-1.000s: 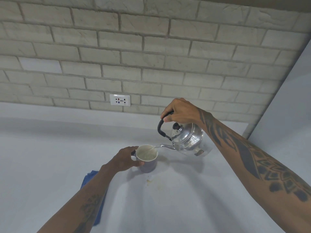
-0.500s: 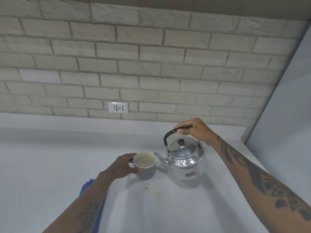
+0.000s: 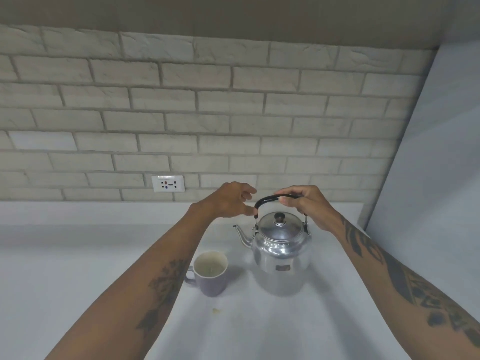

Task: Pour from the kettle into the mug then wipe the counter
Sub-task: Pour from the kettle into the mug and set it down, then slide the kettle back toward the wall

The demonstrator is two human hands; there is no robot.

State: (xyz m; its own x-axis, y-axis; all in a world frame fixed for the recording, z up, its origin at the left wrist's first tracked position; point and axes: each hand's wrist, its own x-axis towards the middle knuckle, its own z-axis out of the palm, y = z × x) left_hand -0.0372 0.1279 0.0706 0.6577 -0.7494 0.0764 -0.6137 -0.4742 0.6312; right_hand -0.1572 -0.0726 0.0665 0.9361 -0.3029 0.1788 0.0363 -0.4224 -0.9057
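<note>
A shiny steel kettle point(image 3: 281, 253) stands upright on the white counter point(image 3: 78, 268), its spout pointing left. My right hand point(image 3: 309, 203) is closed over the top of its black handle. My left hand point(image 3: 228, 201) hovers at the handle's left end with fingers apart, the thumb tip touching where the handle meets its bracket. A lavender mug point(image 3: 211, 280) stands in front and to the left of the kettle, beside my left forearm, with pale liquid inside. Neither hand touches the mug.
A small yellowish spot point(image 3: 216, 311) lies on the counter just in front of the mug. A wall socket point(image 3: 168, 183) sits in the brick wall behind. A plain white side panel point(image 3: 428, 178) closes the counter on the right. No cloth shows.
The kettle went from tilted and pouring to upright on the counter. My left hand let go of the mug and rose to the kettle handle. The view dropped, hiding the blue cloth.
</note>
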